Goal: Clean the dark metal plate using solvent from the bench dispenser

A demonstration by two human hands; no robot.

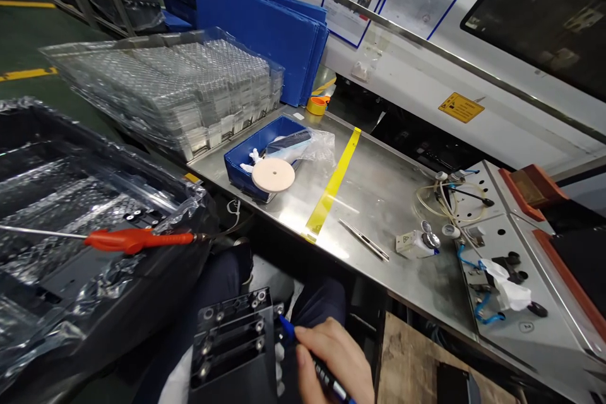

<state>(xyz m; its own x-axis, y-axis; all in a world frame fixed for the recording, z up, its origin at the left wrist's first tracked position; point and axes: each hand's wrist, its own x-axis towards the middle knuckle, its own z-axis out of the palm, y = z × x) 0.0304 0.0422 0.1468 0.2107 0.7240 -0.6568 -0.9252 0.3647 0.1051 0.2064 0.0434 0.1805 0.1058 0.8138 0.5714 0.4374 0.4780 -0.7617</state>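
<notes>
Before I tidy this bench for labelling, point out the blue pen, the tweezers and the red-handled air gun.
blue pen (287,327): head view, on its blue tip.
tweezers (364,240): head view, middle of the arms.
red-handled air gun (137,240): head view, on the red handle.

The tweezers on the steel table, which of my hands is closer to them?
Right. The right hand, gripping a blue pen against the black part, sits below and left of the tweezers. The left hand is not in view.

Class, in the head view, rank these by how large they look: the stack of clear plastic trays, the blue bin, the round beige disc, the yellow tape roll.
1. stack of clear plastic trays
2. blue bin
3. round beige disc
4. yellow tape roll, though it lies farthest from the camera, so it may look smaller than it is.
</notes>
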